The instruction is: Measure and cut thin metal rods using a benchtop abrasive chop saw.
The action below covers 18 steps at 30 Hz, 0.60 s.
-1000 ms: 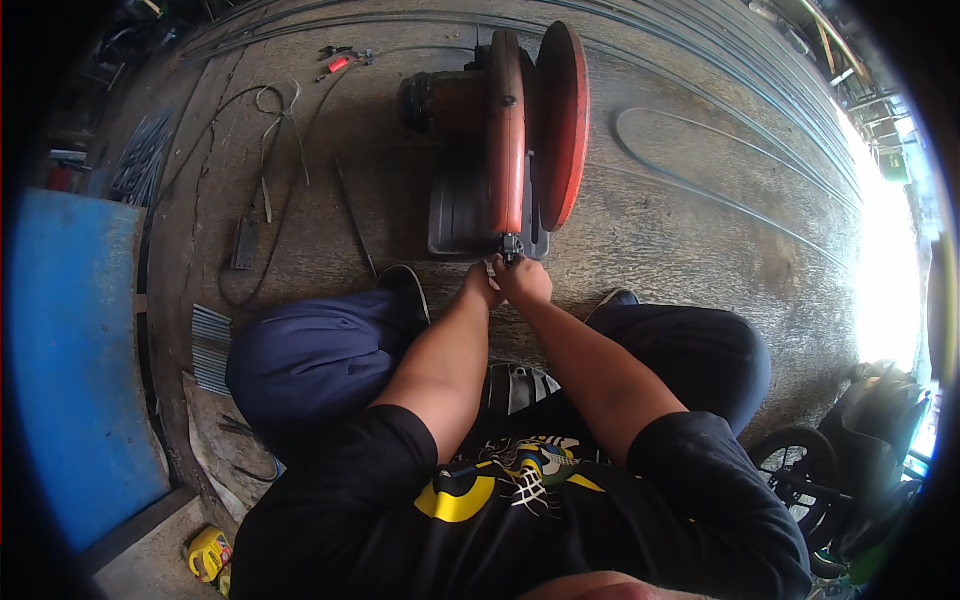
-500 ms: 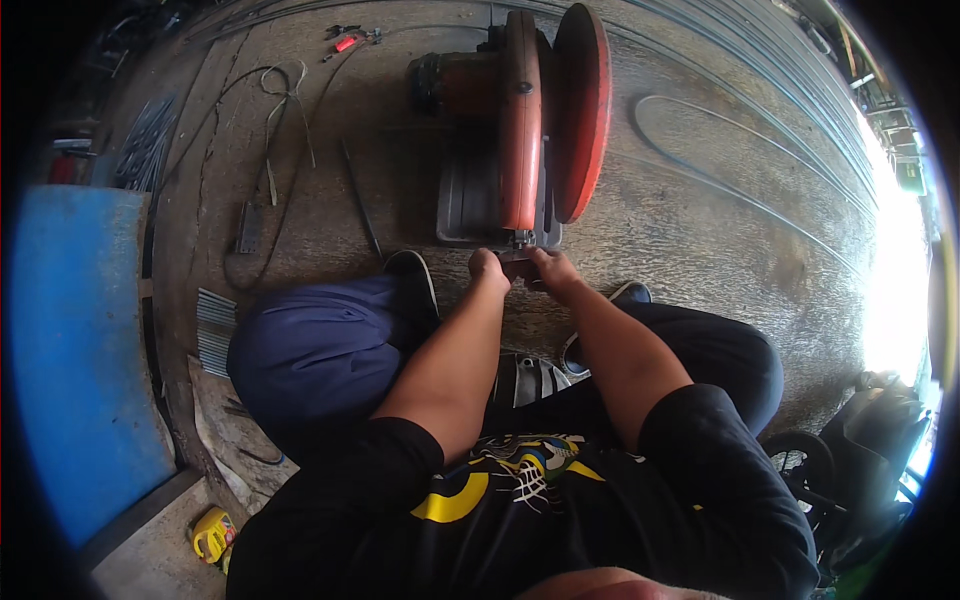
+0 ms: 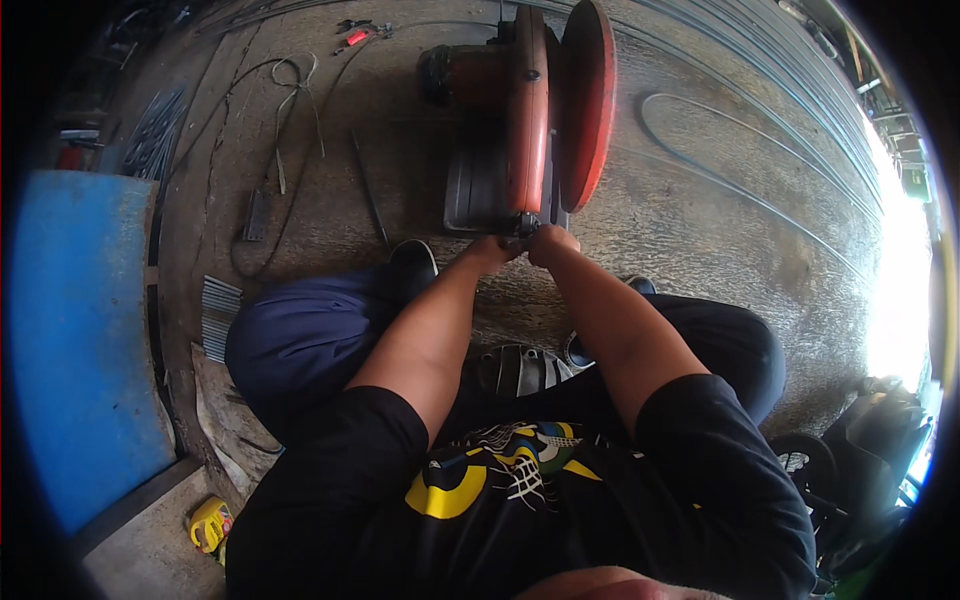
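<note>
A red-orange cut-off saw [image 3: 528, 130] stands in front of me, with its big round red disc guard [image 3: 590, 110] on the right and its dark motor on the left. Its grey base [image 3: 465, 200] lies on the boards. Both my arms reach to the saw's near end. My left hand [image 3: 492, 254] is closed there, fingers curled around a small dark piece whose kind I cannot make out. Right beside it, my right hand [image 3: 552, 244] is also closed, just below the end of the red arm; its fingertips and anything in them are hidden.
Long thin metal rods [image 3: 780, 90] run along the right, one bent into a loop. Cables, a power strip [image 3: 256, 216] and a dark rod [image 3: 369, 188] lie to the left. A blue panel [image 3: 85, 340], short rods [image 3: 218, 315] and a yellow tape measure [image 3: 210, 524] are further left.
Both hands have moved slightly forward to the saw's near end. The dark reddish piece visible between them before is now mostly covered. The view has shifted a little.
</note>
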Tool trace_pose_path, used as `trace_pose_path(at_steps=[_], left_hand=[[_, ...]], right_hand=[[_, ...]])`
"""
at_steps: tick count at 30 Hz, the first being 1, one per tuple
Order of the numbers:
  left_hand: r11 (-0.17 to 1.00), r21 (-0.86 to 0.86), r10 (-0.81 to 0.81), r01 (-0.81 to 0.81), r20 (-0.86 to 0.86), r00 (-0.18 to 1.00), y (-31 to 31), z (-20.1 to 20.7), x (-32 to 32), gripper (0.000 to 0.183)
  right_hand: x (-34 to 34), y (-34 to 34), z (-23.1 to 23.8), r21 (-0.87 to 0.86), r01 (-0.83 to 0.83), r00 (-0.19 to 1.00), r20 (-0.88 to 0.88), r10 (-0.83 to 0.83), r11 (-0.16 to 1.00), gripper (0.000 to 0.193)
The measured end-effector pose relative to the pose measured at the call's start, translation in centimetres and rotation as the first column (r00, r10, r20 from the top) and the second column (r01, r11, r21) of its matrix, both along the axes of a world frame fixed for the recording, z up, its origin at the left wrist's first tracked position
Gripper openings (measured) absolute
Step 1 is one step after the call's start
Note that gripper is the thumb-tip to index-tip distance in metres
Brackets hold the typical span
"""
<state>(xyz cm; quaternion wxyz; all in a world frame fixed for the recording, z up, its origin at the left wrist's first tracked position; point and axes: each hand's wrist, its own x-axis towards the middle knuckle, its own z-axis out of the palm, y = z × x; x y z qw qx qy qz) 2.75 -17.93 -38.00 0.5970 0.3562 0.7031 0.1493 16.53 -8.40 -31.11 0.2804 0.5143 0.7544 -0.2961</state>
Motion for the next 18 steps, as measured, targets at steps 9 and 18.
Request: trace_pose_path(at_steps=[9,18], left_hand=[[0.949,0.038,-0.277,0.314,-0.377,0.884,2.5,-1.7,-0.3,0.075],[0.942,-0.282,-0.308,0.180,-0.520,0.797,3.8,3.5,2.2,0.073]], right_hand=[[0.4,-0.8,-0.3,0.042,0.170,0.983,-0.070,-0.167,0.984,0.033],[0.7,-2.3,-2.4,-0.008,0.422,0.899,-0.128,-0.420,0.906,0.038]])
